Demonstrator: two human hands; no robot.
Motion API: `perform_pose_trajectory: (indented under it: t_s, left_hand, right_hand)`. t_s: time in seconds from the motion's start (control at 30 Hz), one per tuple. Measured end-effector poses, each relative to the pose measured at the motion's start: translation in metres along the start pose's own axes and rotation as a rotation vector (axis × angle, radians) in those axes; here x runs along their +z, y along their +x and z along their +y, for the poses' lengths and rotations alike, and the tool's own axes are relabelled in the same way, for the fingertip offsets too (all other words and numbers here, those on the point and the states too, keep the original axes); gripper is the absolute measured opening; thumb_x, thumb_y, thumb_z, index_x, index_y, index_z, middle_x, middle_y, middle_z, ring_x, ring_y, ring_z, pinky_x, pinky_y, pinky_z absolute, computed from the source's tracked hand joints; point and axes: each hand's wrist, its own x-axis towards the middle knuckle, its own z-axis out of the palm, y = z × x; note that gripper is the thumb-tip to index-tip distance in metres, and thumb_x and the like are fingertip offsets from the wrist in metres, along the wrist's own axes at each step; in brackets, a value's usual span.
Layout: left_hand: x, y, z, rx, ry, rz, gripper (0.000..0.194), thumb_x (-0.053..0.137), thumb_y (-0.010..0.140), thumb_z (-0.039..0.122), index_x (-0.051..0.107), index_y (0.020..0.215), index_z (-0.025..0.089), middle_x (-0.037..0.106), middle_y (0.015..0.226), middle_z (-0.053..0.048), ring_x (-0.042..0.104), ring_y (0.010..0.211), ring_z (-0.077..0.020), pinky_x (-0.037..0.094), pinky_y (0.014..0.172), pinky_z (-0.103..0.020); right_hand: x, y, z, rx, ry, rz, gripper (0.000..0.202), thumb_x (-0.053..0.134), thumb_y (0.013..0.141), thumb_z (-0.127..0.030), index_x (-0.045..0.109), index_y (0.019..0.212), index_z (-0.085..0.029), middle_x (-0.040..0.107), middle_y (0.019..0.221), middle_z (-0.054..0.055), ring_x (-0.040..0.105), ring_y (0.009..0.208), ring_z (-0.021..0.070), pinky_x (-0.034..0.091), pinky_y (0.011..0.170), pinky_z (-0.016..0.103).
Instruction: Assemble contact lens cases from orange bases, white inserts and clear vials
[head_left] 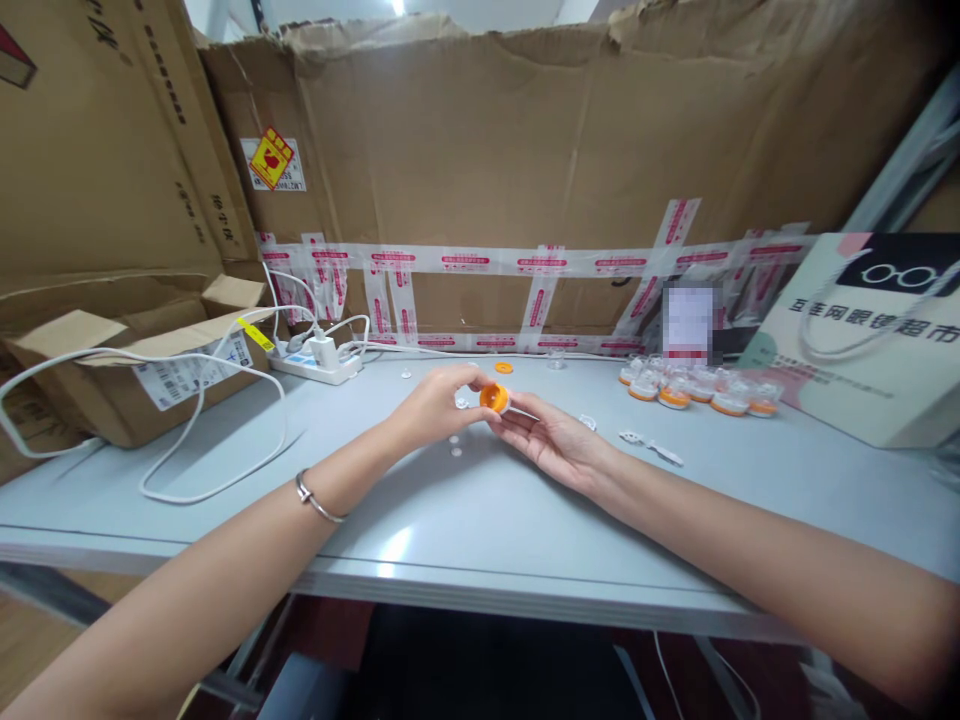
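A small round orange cup with a white rim [493, 398] is held above the table between my two hands, its hollow side facing me. My left hand [435, 405] pinches it from the left with thumb and fingers. From the right, my right hand [559, 445] grips its edge, palm partly turned up, the other fingers extended below. Behind the cup lie a flat orange disc [504, 367] and a small clear piece [556, 360]. Small white pieces [455, 448] lie beside my left hand. More white plastic parts [651, 446] rest beyond my right forearm.
Several clear-topped orange and white pieces [673, 397] are grouped at the right, before a paper bag [862, 350]. A power strip [319, 368] with looping white cables and an open carton [150, 370] occupy the left. A large taped cardboard box [480, 150] walls the back.
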Motion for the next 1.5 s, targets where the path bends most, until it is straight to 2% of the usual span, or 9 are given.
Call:
perform_pose_trajectory:
  t_s: [0.17, 0.4, 0.57, 0.67, 0.83, 0.97, 1.1, 1.33, 1.5]
  left_hand:
    - [0.000, 0.003, 0.003, 0.023, -0.025, 0.004, 0.021, 0.069, 0.071, 0.024, 0.061, 0.089, 0.015, 0.066, 0.087, -0.005, 0.060, 0.083, -0.0165, 0.045, 0.080, -0.031]
    - [-0.019, 0.008, 0.002, -0.032, -0.111, -0.019, 0.049, 0.069, 0.071, 0.029, 0.054, 0.117, 0.020, 0.064, 0.108, -0.008, 0.058, 0.097, -0.0180, 0.045, 0.084, -0.031]
    - [-0.046, 0.006, -0.017, -0.162, 0.175, 0.205, 0.030, 0.054, 0.082, 0.034, 0.060, 0.105, 0.016, 0.067, 0.095, -0.008, 0.061, 0.087, -0.0180, 0.047, 0.074, -0.028]
    - [-0.055, 0.004, -0.034, -0.203, 0.350, 0.063, 0.023, 0.051, 0.083, 0.031, 0.064, 0.094, 0.016, 0.067, 0.094, -0.009, 0.061, 0.084, -0.0197, 0.046, 0.073, -0.031]
    - [-0.041, 0.000, -0.044, -0.189, 0.349, -0.107, 0.019, 0.053, 0.080, 0.028, 0.066, 0.089, 0.016, 0.068, 0.086, -0.007, 0.062, 0.077, -0.0184, 0.047, 0.071, -0.029]
    - [-0.015, -0.002, -0.039, -0.172, 0.324, -0.216, 0.027, 0.058, 0.076, 0.033, 0.065, 0.097, 0.017, 0.068, 0.089, -0.007, 0.063, 0.077, -0.0183, 0.048, 0.071, -0.028]
    - [0.001, -0.003, -0.039, -0.184, 0.312, -0.239, 0.024, 0.056, 0.076, 0.024, 0.065, 0.096, 0.016, 0.067, 0.085, -0.008, 0.063, 0.077, -0.0193, 0.048, 0.074, -0.029]
    - [-0.007, 0.000, -0.023, -0.208, 0.169, -0.136, 0.040, 0.053, 0.076, 0.019, 0.055, 0.115, 0.014, 0.066, 0.084, -0.005, 0.062, 0.071, -0.0133, 0.050, 0.071, -0.026]
    - [-0.011, 0.004, 0.003, -0.175, -0.314, 0.038, 0.026, 0.056, 0.079, 0.025, 0.059, 0.100, 0.010, 0.065, 0.094, -0.009, 0.063, 0.080, -0.0138, 0.052, 0.077, -0.025]
  right_hand:
    - [0.004, -0.003, -0.001, -0.022, -0.073, 0.087, 0.007, 0.062, 0.076, -0.016, 0.068, 0.080, -0.014, 0.069, 0.079, 0.004, 0.065, 0.072, 0.0112, 0.054, 0.078, 0.022]
    - [0.010, -0.003, -0.012, -0.138, -0.053, 0.068, 0.006, 0.063, 0.074, -0.016, 0.066, 0.080, -0.015, 0.070, 0.084, 0.004, 0.065, 0.081, 0.0121, 0.051, 0.085, 0.024]
    - [-0.005, 0.005, -0.039, -0.253, -0.022, 0.189, 0.003, 0.062, 0.076, -0.017, 0.064, 0.076, -0.019, 0.070, 0.082, 0.000, 0.064, 0.083, 0.0107, 0.050, 0.088, 0.022]
    - [-0.014, 0.007, -0.057, -0.332, 0.000, 0.248, 0.006, 0.060, 0.077, -0.016, 0.062, 0.075, -0.021, 0.069, 0.079, -0.001, 0.064, 0.084, 0.0102, 0.051, 0.088, 0.022]
    - [-0.020, 0.009, -0.065, -0.381, 0.026, 0.264, 0.008, 0.059, 0.076, -0.014, 0.060, 0.072, -0.020, 0.068, 0.077, -0.001, 0.064, 0.085, 0.0106, 0.050, 0.089, 0.022]
    - [-0.016, 0.011, -0.047, -0.285, -0.019, 0.222, 0.003, 0.062, 0.075, -0.016, 0.062, 0.077, -0.019, 0.070, 0.078, 0.001, 0.064, 0.082, 0.0112, 0.051, 0.086, 0.022]
    - [-0.009, 0.009, -0.026, -0.187, -0.068, 0.148, 0.007, 0.065, 0.073, -0.019, 0.064, 0.080, -0.017, 0.071, 0.081, 0.003, 0.065, 0.081, 0.0123, 0.052, 0.085, 0.023]
    - [-0.006, 0.005, -0.016, -0.033, -0.104, 0.074, 0.014, 0.065, 0.074, -0.020, 0.065, 0.086, -0.012, 0.071, 0.081, 0.007, 0.066, 0.080, 0.0137, 0.054, 0.080, 0.023]
    - [-0.005, 0.004, -0.011, 0.003, -0.122, 0.030, 0.015, 0.064, 0.075, -0.019, 0.066, 0.088, -0.012, 0.071, 0.086, 0.007, 0.067, 0.082, 0.0145, 0.055, 0.080, 0.023]
